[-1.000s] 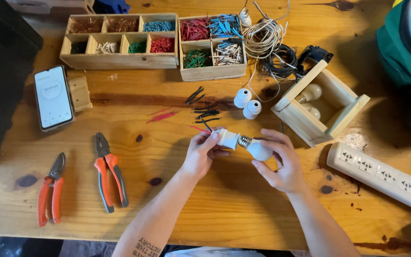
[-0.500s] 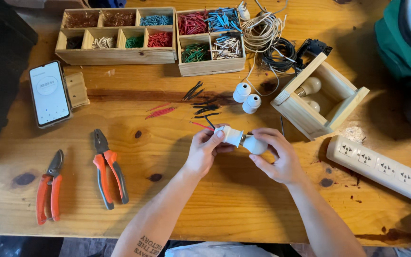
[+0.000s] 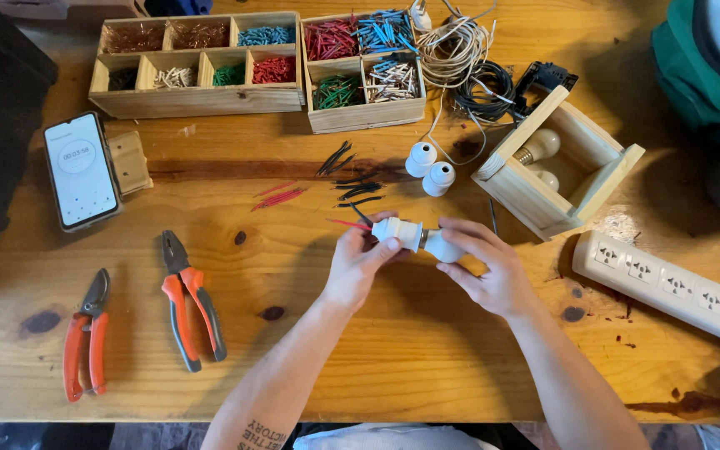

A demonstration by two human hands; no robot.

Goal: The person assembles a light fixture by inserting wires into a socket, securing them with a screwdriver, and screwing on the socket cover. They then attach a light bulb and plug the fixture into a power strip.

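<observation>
white lamp socket (image 3: 399, 232) with bulb (image 3: 445, 246) held just short of the open wooden box (image 3: 557, 163), much as a second ago | left hand (image 3: 358, 265) fingers pinch socket; right hand (image 3: 485, 268) wraps bulb, now turned further over it | red and black wire (image 3: 352, 220) ends poke from socket, away from the box | two spare sockets (image 3: 430, 168) beside the box | white power strip (image 3: 665, 286) past it

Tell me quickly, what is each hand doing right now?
Left hand: closed on the white lamp socket.
Right hand: closed on the light bulb fitted in that socket.
</observation>
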